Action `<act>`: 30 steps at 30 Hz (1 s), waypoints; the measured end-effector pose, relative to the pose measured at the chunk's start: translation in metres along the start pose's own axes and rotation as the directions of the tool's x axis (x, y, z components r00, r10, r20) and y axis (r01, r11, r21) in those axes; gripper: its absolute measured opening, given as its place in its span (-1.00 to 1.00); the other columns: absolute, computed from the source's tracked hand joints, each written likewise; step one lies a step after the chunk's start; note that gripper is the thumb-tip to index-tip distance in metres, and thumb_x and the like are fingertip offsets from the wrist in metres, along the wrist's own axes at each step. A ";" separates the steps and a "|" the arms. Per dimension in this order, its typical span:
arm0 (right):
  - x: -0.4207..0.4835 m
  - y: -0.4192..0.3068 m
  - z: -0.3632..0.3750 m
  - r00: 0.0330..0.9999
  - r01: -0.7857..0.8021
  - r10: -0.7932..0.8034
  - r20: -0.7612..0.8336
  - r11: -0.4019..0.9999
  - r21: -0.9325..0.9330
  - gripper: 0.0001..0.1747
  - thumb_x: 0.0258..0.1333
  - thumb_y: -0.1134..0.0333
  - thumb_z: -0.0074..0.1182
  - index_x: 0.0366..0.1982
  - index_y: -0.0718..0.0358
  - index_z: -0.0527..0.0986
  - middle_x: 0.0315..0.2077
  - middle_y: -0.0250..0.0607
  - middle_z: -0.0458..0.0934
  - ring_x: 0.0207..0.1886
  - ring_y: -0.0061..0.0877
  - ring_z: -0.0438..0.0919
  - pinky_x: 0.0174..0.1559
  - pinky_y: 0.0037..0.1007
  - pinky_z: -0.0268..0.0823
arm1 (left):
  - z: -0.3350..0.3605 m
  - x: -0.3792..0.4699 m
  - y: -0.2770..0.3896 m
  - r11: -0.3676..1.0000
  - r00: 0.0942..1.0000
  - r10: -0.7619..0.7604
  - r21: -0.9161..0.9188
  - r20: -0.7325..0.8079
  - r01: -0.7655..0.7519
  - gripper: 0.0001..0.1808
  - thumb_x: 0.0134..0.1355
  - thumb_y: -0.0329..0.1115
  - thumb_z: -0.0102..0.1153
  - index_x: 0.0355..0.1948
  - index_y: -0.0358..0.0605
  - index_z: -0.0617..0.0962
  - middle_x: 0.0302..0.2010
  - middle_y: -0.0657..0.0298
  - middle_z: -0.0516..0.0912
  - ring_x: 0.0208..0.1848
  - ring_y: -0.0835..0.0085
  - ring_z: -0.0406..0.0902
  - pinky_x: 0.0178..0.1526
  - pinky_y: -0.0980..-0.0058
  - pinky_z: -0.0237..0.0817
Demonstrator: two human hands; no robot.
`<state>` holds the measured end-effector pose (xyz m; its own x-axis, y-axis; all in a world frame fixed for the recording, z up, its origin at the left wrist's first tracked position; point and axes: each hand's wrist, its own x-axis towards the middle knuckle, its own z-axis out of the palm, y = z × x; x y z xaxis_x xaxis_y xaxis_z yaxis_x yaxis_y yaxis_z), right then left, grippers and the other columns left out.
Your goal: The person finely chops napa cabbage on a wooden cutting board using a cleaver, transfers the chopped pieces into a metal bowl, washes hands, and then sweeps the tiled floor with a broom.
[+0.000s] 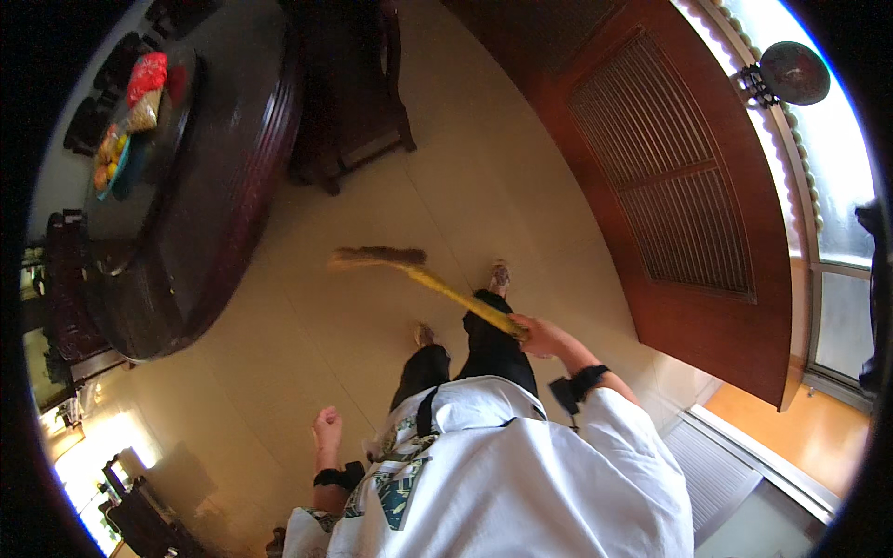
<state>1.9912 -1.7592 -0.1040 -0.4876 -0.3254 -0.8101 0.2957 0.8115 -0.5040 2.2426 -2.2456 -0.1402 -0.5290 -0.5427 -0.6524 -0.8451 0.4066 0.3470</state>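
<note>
My right hand (541, 336) grips the end of a yellow handle (467, 300). At its far end is a brown head (384, 255), blurred; it looks like a brush or small broom. This tool slants out to the left, over the floor in front of my feet. My left hand (326, 423) hangs low at my left side, its fingers curled and nothing visible in them. Both wrists wear black bands.
A dark polished table (230, 139) with a raised round top stands at left, bearing a bowl of fruit (110, 164) and a red bag (147, 77). A dark wooden chair (352, 91) is ahead. Along the right runs a wooden cabinet with slatted doors (663, 160). Tiled floor (314, 328) lies between.
</note>
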 end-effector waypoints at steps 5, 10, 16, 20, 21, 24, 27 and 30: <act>0.014 0.034 -0.118 0.943 -0.242 0.218 -0.252 0.968 -0.070 -0.26 -0.06 0.44 0.00 0.26 0.05 0.25 -0.18 0.15 0.58 -0.15 -0.11 0.59 -0.16 -0.19 0.41 | 0.030 0.027 0.048 0.998 0.994 0.051 -0.040 -0.098 -0.055 -0.75 0.13 -0.37 0.19 -0.16 -0.22 0.59 -0.28 0.19 0.67 -0.21 0.44 0.60 -0.11 0.44 0.43; 0.137 0.089 -0.259 0.883 -0.266 0.308 -0.354 0.950 0.163 -0.50 0.12 0.35 -0.05 0.11 0.35 0.32 -0.29 0.16 0.59 -0.31 -0.14 0.59 -0.29 -0.19 0.40 | 0.068 0.019 0.122 0.996 0.996 -0.017 -0.088 -0.085 0.010 -0.76 0.11 -0.40 0.18 -0.17 -0.21 0.60 -0.30 0.18 0.68 -0.23 0.41 0.61 -0.14 0.43 0.43; 0.256 0.167 -0.337 0.951 -0.255 0.243 -0.189 0.966 -0.043 -0.78 0.12 0.32 -0.03 -0.36 0.35 0.51 -0.47 -0.03 0.58 -0.44 -0.23 0.56 -0.37 -0.22 0.39 | 0.083 0.004 0.246 0.986 0.978 0.158 -0.027 -0.138 -0.163 -0.76 0.16 -0.45 0.14 -0.13 -0.23 0.59 -0.24 0.17 0.68 -0.20 0.39 0.62 -0.11 0.44 0.43; 0.255 0.184 -0.277 0.958 -0.260 0.271 -0.097 0.959 0.109 -0.68 -0.12 0.41 0.08 -0.22 0.35 0.54 -0.49 -0.01 0.60 -0.48 -0.32 0.60 -0.46 -0.24 0.41 | 0.082 0.023 0.343 0.959 0.974 0.178 -0.196 -0.143 -0.204 -0.66 0.19 -0.49 0.12 0.02 -0.28 0.52 -0.12 0.16 0.65 -0.10 0.41 0.58 -0.01 0.44 0.40; 0.242 0.180 -0.267 0.999 -0.042 0.042 0.014 0.999 -0.025 -0.69 -0.14 0.41 0.12 -0.26 0.35 0.54 -0.40 0.01 0.60 -0.37 -0.19 0.58 -0.36 -0.23 0.42 | 0.081 0.029 0.371 0.941 0.973 0.187 -0.261 -0.137 -0.218 -0.61 0.19 -0.47 0.13 0.07 -0.29 0.49 -0.08 0.16 0.63 -0.07 0.42 0.57 0.02 0.44 0.38; 0.210 0.142 -0.270 0.992 0.039 -0.045 0.115 0.998 0.046 -0.53 -0.21 0.42 0.15 -0.12 0.34 0.49 -0.33 0.06 0.61 -0.25 -0.10 0.57 -0.23 -0.20 0.43 | 0.064 0.054 0.462 0.950 0.953 0.277 -0.117 -0.118 -0.291 -0.57 0.21 -0.43 0.14 0.13 -0.19 0.46 -0.03 0.14 0.61 -0.03 0.40 0.55 0.06 0.42 0.36; 0.182 0.105 -0.309 0.984 -0.017 -0.016 0.178 0.984 0.179 -0.28 -0.25 0.43 0.13 0.12 0.30 0.37 -0.37 0.08 0.61 -0.31 -0.21 0.59 -0.27 -0.22 0.43 | 0.041 0.072 0.561 0.897 0.871 0.427 -0.009 -0.244 -0.443 -0.55 0.22 -0.42 0.14 0.15 -0.11 0.45 -0.01 0.11 0.60 -0.02 0.35 0.56 0.03 0.40 0.38; 0.156 0.084 -0.357 0.970 -0.065 -0.006 0.245 0.957 0.281 -0.16 -0.25 0.44 0.13 0.25 0.23 0.29 -0.41 0.03 0.60 -0.43 -0.36 0.58 -0.39 -0.29 0.43 | 0.019 0.088 0.660 0.751 0.654 0.608 0.058 -0.449 -0.658 -0.48 0.19 -0.40 0.17 0.20 -0.10 0.40 0.15 0.07 0.47 0.16 0.23 0.43 0.14 0.30 0.30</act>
<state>1.6465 -1.5685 -0.1651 -0.2738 -0.4394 -0.8556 0.5457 0.6615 -0.5144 1.6393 -2.0114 0.0188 -0.8947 -0.4381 0.0868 -0.2819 0.7048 0.6510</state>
